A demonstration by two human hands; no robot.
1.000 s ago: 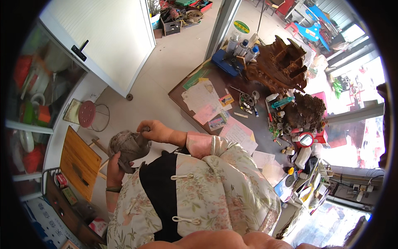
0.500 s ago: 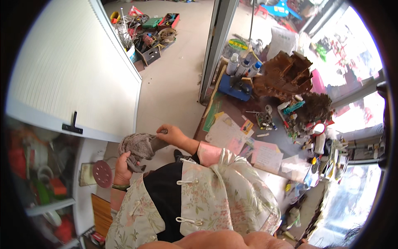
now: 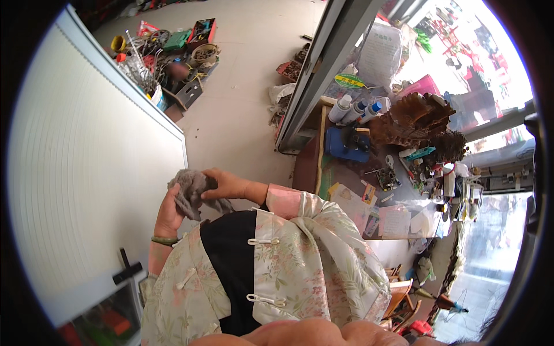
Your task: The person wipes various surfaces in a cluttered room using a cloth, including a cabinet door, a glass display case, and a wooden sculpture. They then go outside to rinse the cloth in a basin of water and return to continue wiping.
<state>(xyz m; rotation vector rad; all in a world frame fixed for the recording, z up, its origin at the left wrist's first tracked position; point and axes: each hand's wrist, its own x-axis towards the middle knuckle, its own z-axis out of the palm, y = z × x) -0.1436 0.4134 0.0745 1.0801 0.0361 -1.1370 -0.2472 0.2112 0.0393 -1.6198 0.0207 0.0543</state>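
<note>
A grey cloth (image 3: 190,193), crumpled and soft with a rough, fuzzy surface, sits left of the frame's centre, bunched between both hands in front of a white ribbed door panel (image 3: 86,173). The left hand (image 3: 168,216) cups it from below, its grip closed on the lower folds; the right hand (image 3: 228,184) reaches across from the right, fingers closed on the upper edge. Part of the cloth is hidden inside the palms, so its full shape cannot be made out. A floral jacket (image 3: 300,265) covers both forearms. At the right, the cluttered desk (image 3: 346,173) is too small and bent by the lens to read in detail.
</note>
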